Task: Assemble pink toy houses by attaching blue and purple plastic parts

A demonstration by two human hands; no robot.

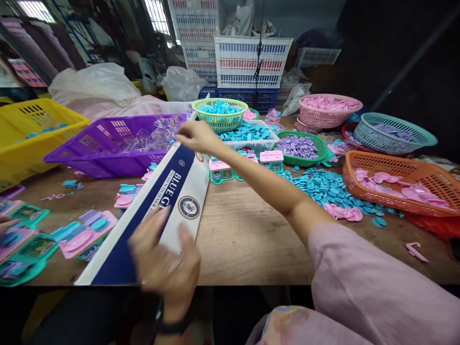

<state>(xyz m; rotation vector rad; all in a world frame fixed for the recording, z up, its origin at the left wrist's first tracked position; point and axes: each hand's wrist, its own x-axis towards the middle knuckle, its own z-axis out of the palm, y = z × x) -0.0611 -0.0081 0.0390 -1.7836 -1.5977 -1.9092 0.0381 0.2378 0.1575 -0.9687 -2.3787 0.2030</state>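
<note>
A long blue and white cardboard strip [168, 191] lies slanted across the wooden table [244, 235], from the front edge up to the purple basket [108, 143]. My left hand [165, 263] rests on the strip's near end with fingers spread flat. My right hand [196, 136] reaches far across, fingers curled on the strip's far end beside the purple basket, which holds clear plastic pieces. Pink and teal toy parts [82, 237] lie left of the strip.
A yellow crate [32, 129] stands at far left. Baskets of blue [220, 112], purple [300, 146] and pink [328, 108] parts fill the back. An orange basket [402, 184] and a teal basket [391, 132] sit right, beside loose blue caps [323, 189]. Another person's fingertips [7, 223] show at left.
</note>
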